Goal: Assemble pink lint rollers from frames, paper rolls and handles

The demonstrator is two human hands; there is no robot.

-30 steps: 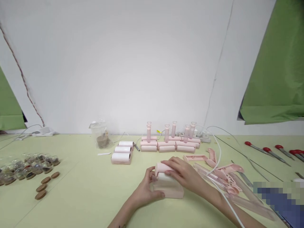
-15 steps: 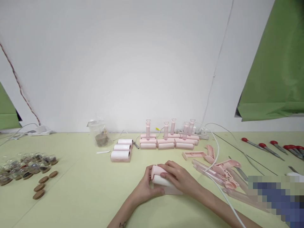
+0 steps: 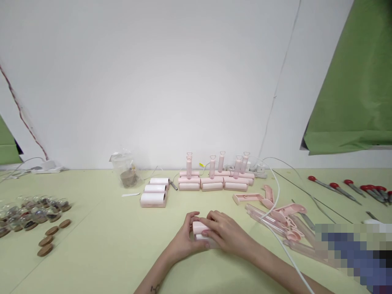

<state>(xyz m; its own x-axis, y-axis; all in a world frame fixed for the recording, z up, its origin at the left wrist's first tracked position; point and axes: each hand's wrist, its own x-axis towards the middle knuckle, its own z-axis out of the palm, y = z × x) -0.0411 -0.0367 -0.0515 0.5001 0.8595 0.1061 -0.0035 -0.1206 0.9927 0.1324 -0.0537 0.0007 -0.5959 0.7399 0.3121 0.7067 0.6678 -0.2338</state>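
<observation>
A short, pale pink plastic case with a rounded top and a white roll in its front (image 3: 199, 228) is held between the person's two hands, low in the view near the front of the table, largely hidden by the fingers. Whether its underside touches the table cannot be told.

The left hand (image 3: 184, 241) has its grip partly open around the case's left end, fingers behind and thumb along the lower front. The right hand (image 3: 225, 233) has its grip closed over the top and right side, fingers bent across the pink top and thumb on the front.

Just right of the right forearm lie clear, long plastic tubes (image 3: 269, 222) and loose, moulded pink plastic parts (image 3: 289, 212), with a thin white cable (image 3: 278, 192) looping across them. Beyond the hands stands a row of similar pink cases with white rolls (image 3: 212, 183), among slim, translucent pink upright tubes with heart-shaped tops (image 3: 212, 168). To their left, three white rolls in pink bases (image 3: 153, 199) sit one behind another.

Farther left are a clear plastic bag with brown contents (image 3: 128, 177), small glass domes on brown bases (image 3: 39, 215) and flat, oval brown discs (image 3: 45, 241). At the far right lie grey, pointed tools with round red ends (image 3: 346, 193). All this rests on a pale yellow-green table (image 3: 107, 245) against a white wall (image 3: 183, 81); green cloth (image 3: 352, 90) hangs at the right.
</observation>
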